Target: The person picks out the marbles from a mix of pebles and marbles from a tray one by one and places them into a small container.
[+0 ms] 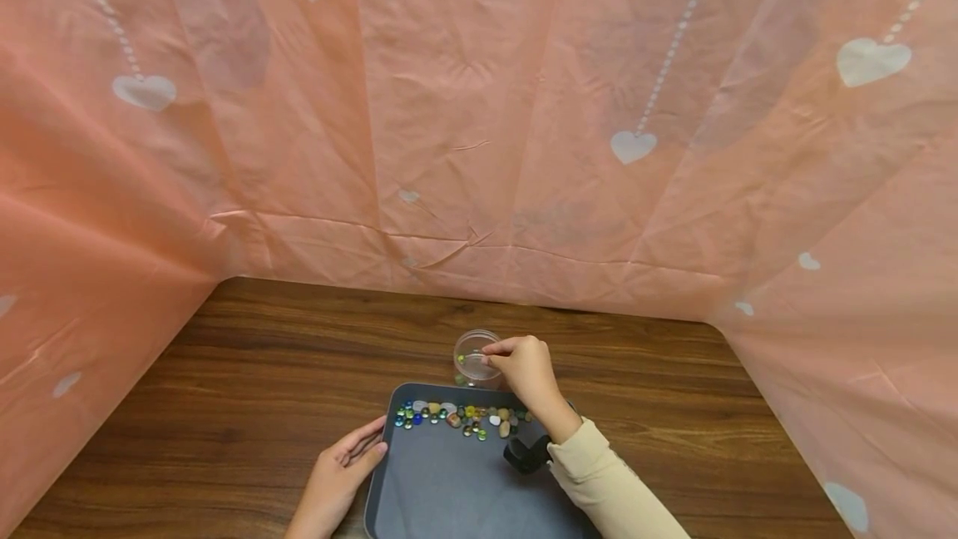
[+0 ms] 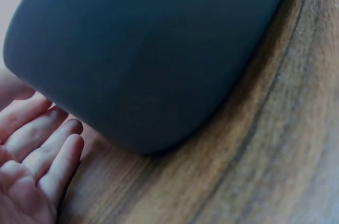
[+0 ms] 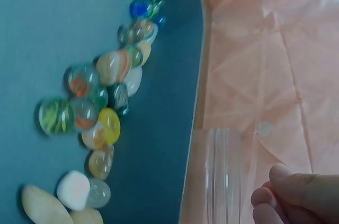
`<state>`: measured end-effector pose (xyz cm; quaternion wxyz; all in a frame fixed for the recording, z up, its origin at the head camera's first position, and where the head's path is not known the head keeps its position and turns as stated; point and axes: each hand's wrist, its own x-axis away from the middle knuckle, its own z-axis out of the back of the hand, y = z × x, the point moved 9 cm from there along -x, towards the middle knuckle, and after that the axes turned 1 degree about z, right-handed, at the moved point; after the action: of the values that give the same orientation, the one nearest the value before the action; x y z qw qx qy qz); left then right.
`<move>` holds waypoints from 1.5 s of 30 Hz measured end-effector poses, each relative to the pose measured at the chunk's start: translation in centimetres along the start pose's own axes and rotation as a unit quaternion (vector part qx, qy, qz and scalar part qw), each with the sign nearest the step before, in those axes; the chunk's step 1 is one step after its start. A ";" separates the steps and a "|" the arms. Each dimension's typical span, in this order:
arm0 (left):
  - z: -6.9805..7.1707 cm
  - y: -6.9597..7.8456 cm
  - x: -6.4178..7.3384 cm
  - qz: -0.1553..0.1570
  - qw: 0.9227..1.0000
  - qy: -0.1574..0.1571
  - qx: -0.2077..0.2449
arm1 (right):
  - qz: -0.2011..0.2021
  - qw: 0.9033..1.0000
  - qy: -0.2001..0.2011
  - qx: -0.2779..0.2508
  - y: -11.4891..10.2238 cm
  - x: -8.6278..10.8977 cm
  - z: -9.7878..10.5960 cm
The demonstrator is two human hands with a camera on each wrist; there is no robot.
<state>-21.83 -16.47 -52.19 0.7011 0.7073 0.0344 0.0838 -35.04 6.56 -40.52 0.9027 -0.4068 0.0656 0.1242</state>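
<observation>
Head: at twelve o'clock beyond the tray (image 1: 449, 489), which holds marbles (image 1: 470, 412) and stones (image 1: 505, 429), stands the clear container (image 1: 471, 369); a brush from the right hand (image 1: 528, 371) could tip it. Left wrist: the left hand (image 2: 39, 155), fingers loosely extended, touches the tray's ten-o'clock side. Right wrist: bent thumb and fingers nearly meet; I cannot tell whether they hold anything.

Tray (image 1: 464, 485): matt, smooth finish; plastic or coated metal, not distinguishable. Tabletop (image 1: 299, 356): wood or wood-look surface, pronounced grain, low sheen. Marbles (image 3: 57, 117): glossy, smooth, transparent glass. Pebbles (image 3: 73, 190): smooth, stone-like, softly polished. Round container (image 3: 225, 176): clear, glossy, apparently plastic. Curtain (image 1: 449, 106): thin, creased cloth or plastic sheet, faint satin sheen. Sleeve (image 1: 624, 485): soft, matt cloth.
</observation>
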 end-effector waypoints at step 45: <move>0.3 0.2 0.2 0.003 1.000 0.004 0.009 | -0.026 0.996 -0.080 -0.016 3.7 6.5 -3.0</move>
<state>-21.57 -16.72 -51.98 0.6946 0.7131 0.0356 0.0885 -29.86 7.77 -46.63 0.9013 -0.4114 -0.0196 0.1344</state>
